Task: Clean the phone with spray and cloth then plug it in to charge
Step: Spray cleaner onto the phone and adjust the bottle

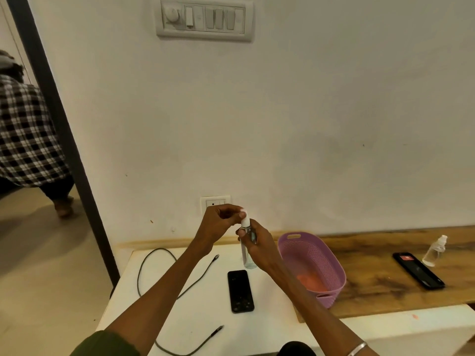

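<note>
Nearest the lens, your two forearms rise from the bottom edge, a green sleeve (108,343) on the left and a metal bangle (356,348) on the right wrist. Your right hand (259,249) is wrapped around the upper body of a clear spray bottle (247,253), held upright above the white table (195,317), long axis vertical, white nozzle end up. Your left hand (222,219) pinches the white cap (244,214) at the bottle's top between thumb and fingertips; whether the cap is seated or lifted off cannot be told. The bottle's base shows below your right hand; its middle is hidden by your fingers.

Below the bottle, the phone (240,291) lies flat near the table's centre, glossy black, long axis running from the near edge toward the wall; which face is up is hard to make out. A dark charging cable (156,273) loops across the left half of the table, one plug (216,256) near the far edge, another (218,329) toward the near edge. At the table's right edge sits a lilac basket (331,276) with something orange (312,282) inside, blurred. A wall socket (215,201) is partly covered by your left hand. On the wooden counter (372,278) to the right lie a second phone (418,270) and a second clear bottle (435,251), tilted.
</note>
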Tool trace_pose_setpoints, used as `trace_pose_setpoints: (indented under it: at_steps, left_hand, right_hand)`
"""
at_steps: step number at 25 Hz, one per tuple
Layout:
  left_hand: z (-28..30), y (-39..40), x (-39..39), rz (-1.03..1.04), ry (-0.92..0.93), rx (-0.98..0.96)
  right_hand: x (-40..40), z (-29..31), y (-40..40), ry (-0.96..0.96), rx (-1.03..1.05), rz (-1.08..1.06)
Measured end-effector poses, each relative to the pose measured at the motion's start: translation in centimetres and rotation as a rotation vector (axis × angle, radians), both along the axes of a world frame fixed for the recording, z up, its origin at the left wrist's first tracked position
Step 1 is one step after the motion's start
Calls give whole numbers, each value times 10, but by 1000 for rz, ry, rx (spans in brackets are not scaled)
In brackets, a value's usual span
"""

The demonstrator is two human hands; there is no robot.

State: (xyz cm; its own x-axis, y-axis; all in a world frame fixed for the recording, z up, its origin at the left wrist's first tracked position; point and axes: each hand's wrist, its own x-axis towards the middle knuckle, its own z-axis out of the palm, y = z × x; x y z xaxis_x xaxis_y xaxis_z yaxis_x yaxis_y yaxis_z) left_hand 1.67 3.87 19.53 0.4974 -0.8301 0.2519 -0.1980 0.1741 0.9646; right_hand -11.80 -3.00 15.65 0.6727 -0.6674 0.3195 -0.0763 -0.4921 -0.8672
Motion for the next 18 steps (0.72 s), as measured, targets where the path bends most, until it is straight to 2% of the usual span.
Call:
trace_pose_setpoints:
  at_steps: [5,9,14,18]
  left_hand:
    - [-7,-23,-6,-57,-27,45]
    - [-29,-36,-10,-64,3,46]
    - [-72,-44,9,-41,36,159]
    - [-108,-48,25,-17,-19,277]
  right_hand:
    - [-5,-9,-15,-1,45,7]
    - [-18,-21,-43,44,11,-68]
    - [-46,-31,-115,45,-37,-365]
    - [-63,-48,-167,140,-79,-506]
